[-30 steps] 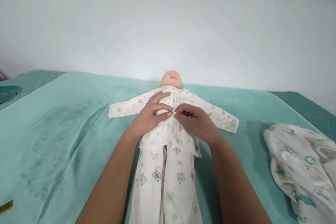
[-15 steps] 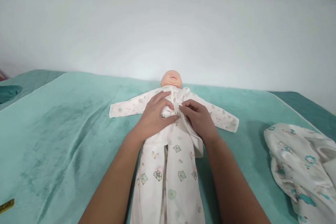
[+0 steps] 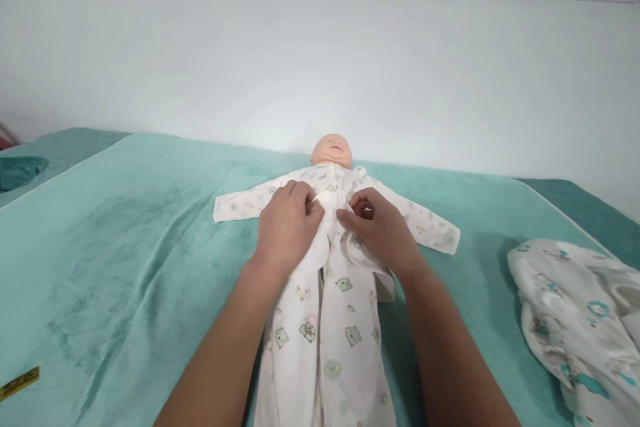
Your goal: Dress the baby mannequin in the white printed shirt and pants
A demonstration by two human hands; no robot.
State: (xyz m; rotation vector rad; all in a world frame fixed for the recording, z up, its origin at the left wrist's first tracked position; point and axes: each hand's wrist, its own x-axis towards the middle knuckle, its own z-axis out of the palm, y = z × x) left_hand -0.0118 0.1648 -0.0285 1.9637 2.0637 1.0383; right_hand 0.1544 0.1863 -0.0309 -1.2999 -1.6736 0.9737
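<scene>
Drawn farther apart since the earlier frame, fingers of left hand (image 3: 287, 223) no longer spread. Now bunched, nearly closed, pinching one front edge of white printed long-sleeved top (image 3: 240, 205); fingers of right hand (image 3: 383, 225) likewise, on opposite edge. Above collar, pale plastic doll head (image 3: 331, 149). Below, white animal-print trousers (image 3: 345, 337). Underneath, teal plush sheet (image 3: 140, 333). Far right, crumpled white blue-print cloth (image 3: 565, 307).

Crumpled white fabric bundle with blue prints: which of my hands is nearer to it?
Your right hand: it is left of the bundle, across some teal bedding. Your left hand is also left of the bundle, but farther away.
</scene>
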